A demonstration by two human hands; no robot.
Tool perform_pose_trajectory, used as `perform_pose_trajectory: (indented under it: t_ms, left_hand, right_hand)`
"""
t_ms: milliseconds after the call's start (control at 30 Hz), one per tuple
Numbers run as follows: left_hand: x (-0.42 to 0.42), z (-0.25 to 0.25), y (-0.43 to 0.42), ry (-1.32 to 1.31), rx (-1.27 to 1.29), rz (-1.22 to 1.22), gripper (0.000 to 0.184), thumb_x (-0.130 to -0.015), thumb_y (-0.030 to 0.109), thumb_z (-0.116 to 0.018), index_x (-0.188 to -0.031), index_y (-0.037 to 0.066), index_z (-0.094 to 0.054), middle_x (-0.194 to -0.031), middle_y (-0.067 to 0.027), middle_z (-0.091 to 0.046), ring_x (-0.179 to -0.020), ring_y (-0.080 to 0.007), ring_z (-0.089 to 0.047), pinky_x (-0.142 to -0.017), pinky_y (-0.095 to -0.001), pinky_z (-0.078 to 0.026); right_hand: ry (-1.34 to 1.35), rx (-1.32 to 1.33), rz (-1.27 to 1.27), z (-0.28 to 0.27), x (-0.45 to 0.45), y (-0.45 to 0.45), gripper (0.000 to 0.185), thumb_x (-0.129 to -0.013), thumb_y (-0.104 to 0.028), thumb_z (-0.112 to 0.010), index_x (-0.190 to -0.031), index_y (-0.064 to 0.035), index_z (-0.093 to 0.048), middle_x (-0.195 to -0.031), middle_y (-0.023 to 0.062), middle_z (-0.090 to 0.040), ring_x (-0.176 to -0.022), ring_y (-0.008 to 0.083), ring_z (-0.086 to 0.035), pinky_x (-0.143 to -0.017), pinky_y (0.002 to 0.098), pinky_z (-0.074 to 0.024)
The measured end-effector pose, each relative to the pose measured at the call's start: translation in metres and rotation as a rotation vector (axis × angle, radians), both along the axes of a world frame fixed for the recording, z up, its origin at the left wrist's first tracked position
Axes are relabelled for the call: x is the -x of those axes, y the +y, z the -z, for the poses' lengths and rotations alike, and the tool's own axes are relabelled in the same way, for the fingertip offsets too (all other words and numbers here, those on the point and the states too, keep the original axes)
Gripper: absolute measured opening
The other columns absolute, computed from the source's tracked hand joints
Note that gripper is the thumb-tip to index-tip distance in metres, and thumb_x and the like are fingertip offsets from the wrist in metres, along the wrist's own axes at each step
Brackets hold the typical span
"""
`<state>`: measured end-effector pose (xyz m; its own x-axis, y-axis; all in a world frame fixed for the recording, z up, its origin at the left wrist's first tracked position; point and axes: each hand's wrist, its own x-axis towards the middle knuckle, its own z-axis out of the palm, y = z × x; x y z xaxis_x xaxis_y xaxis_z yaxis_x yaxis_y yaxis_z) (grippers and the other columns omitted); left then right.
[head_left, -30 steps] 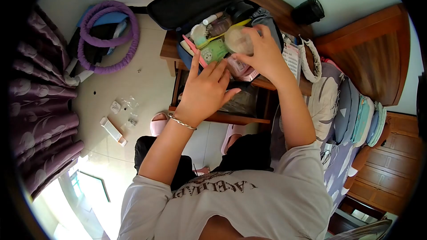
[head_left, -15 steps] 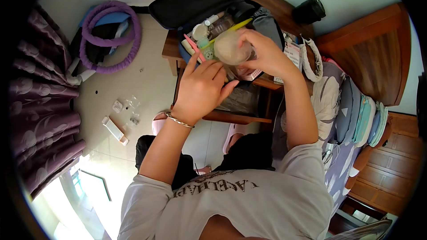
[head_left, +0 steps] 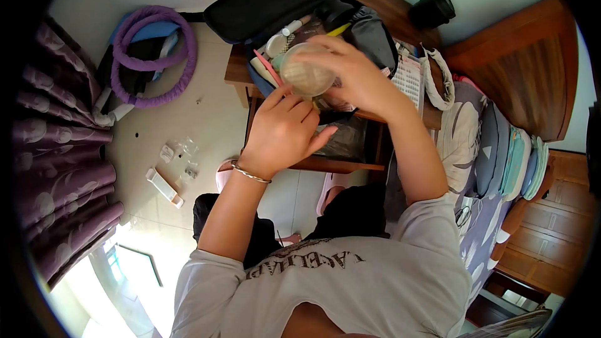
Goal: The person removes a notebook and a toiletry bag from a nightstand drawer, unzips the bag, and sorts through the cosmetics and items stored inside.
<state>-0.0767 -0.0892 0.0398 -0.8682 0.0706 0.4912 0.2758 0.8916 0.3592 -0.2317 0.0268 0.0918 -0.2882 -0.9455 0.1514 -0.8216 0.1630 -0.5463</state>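
Observation:
My right hand (head_left: 357, 78) grips a round clear container (head_left: 307, 70) with a pale lid or contents, above the open bag. My left hand (head_left: 280, 130) is just left of and below the container, palm down with fingers spread, its fingertips near the container's lower edge. The black bag (head_left: 275, 1) lies open on the wooden desk. Inside it are a pink stick-like item (head_left: 268, 66), a white round item (head_left: 275, 45), a white tube (head_left: 292, 27) and part of a yellow item (head_left: 339, 29). The container and my right hand hide much of the contents.
An open drawer (head_left: 338, 163) juts out below the bag. A black cup-like object (head_left: 432, 9) stands at the desk's back. On the floor lie a purple hoop (head_left: 154, 101), a white box (head_left: 164, 188) and small plastic scraps. The bed (head_left: 460, 131) is at the right.
My right hand has carried the round container left across the bag, towards my left hand. The green pack is now mostly covered. My left hand has shifted slightly left and down.

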Motion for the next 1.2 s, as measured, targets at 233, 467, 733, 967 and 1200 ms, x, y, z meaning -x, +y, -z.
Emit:
perform_pose_trajectory:
  t_ms: [233,467,733,967,1200]
  left_hand:
    - [0.010,-0.006,-0.007,0.167,-0.064,-0.218,0.037,-0.076,0.022,-0.067,-0.109,0.006,-0.062,-0.115,-0.0108,-0.059,-0.107,-0.0288,-0.055,-0.096,-0.0414,-0.039]
    - [0.009,0.000,-0.002,0.020,0.059,-0.275,0.041,-0.081,0.026,-0.065,-0.120,0.015,-0.060,-0.128,-0.0077,-0.054,-0.120,-0.0281,-0.048,-0.103,-0.0478,-0.032]
    - [0.010,-0.003,0.009,0.010,0.081,-0.173,0.040,-0.081,0.031,-0.066,-0.119,0.019,-0.061,-0.127,-0.0075,-0.054,-0.122,-0.0279,-0.046,-0.103,-0.0511,-0.030]
    - [0.012,-0.003,0.012,0.016,0.063,-0.204,0.041,-0.080,0.032,-0.066,-0.118,0.016,-0.061,-0.127,-0.0070,-0.053,-0.123,-0.0273,-0.045,-0.104,-0.0521,-0.028]
    - [0.014,-0.002,0.014,-0.015,0.075,-0.163,0.049,-0.079,0.031,-0.066,-0.125,0.017,-0.056,-0.129,-0.0066,-0.051,-0.125,-0.0267,-0.043,-0.105,-0.0549,-0.025]
  right_hand:
    - [0.036,-0.033,0.101,0.017,-0.009,0.003,0.068,-0.061,0.003,-0.072,-0.123,-0.0166,-0.054,-0.135,0.0141,-0.045,-0.122,0.0352,-0.046,-0.099,0.0391,-0.0423]
    - [-0.054,0.127,0.181,-0.015,0.013,0.060,0.063,-0.064,-0.014,-0.080,-0.124,-0.0119,-0.058,-0.132,0.0127,-0.050,-0.123,0.0301,-0.046,-0.101,0.0373,-0.0377]
    - [0.188,0.213,0.153,0.013,0.016,0.078,0.014,-0.074,-0.012,-0.070,-0.087,-0.0062,-0.071,-0.091,0.0087,-0.069,-0.088,0.0284,-0.062,-0.079,0.0386,-0.0485]
    - [0.173,0.051,0.038,0.022,0.037,0.059,0.021,-0.075,-0.006,-0.068,-0.096,-0.0049,-0.069,-0.099,0.0099,-0.067,-0.096,0.0291,-0.060,-0.085,0.0380,-0.0461]
    - [0.168,0.177,0.238,0.021,0.026,0.074,0.033,-0.071,0.001,-0.069,-0.102,-0.0082,-0.067,-0.104,0.0090,-0.064,-0.094,0.0282,-0.059,-0.085,0.0363,-0.0453]
